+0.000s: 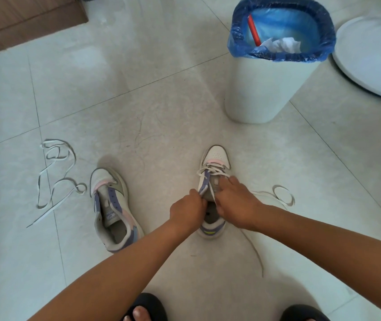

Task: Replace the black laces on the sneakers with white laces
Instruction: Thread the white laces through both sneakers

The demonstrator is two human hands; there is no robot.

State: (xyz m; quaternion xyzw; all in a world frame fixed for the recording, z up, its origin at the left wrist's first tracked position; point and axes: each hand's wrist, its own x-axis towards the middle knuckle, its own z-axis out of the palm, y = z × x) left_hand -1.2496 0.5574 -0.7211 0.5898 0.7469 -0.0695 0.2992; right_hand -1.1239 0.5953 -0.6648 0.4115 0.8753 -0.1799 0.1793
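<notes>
On the floor, the right sneaker (212,195) is half laced. The left hand (186,210) pinches its eyelet flap; the right hand (234,203) presses the limp white lace (211,189), best gripped near its stiff tip.

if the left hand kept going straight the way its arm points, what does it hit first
The left hand already pinches the eyelet edge of the right-side sneaker, so it would push further into its laced front. Beyond the toe the floor looks free, perhaps until the bin.
</notes>
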